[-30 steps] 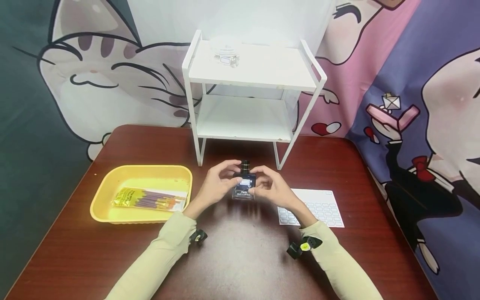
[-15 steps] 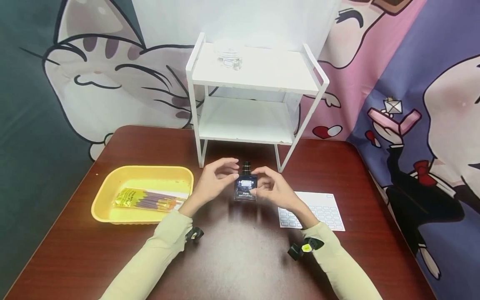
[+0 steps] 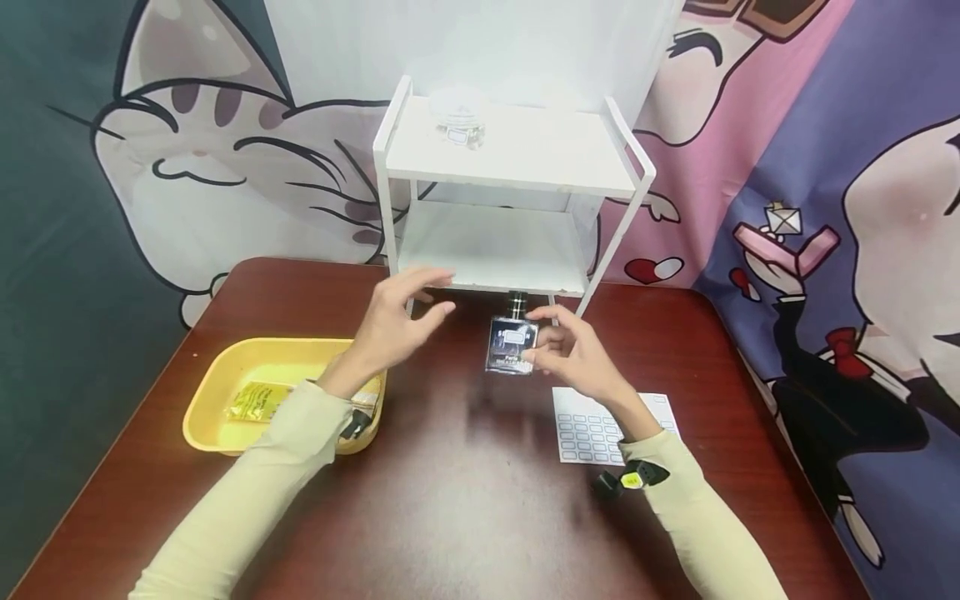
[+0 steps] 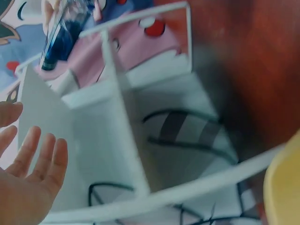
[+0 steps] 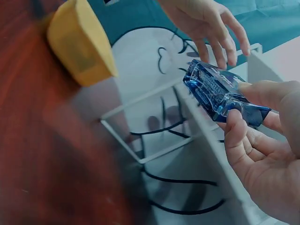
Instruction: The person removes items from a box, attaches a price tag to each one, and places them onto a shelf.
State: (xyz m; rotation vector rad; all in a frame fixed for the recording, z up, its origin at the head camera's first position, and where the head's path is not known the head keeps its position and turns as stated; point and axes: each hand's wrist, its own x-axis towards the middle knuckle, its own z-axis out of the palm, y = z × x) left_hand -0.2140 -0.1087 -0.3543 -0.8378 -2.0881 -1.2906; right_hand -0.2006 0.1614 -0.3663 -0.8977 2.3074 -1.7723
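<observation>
A dark blue glass perfume bottle (image 3: 512,345) with a black cap is held up off the table by my right hand (image 3: 573,354). The right thumb and fingers pinch its right side, as the right wrist view shows on the bottle (image 5: 220,91). A small white label is on its front. To the left, my left hand (image 3: 393,321) is apart from the bottle, fingers spread and relaxed with nothing in them. The left wrist view also shows this hand (image 4: 35,173) holding nothing.
A white two-tier shelf (image 3: 517,171) stands behind the hands, with a clear glass item (image 3: 461,129) on top. A yellow basket (image 3: 217,379) holding a yellow packet (image 3: 258,402) sits left. A sheet of labels (image 3: 588,433) lies under the right forearm.
My left hand has let go of the bottle and moved up and left. My right hand has lifted the bottle off the table, slightly up and right.
</observation>
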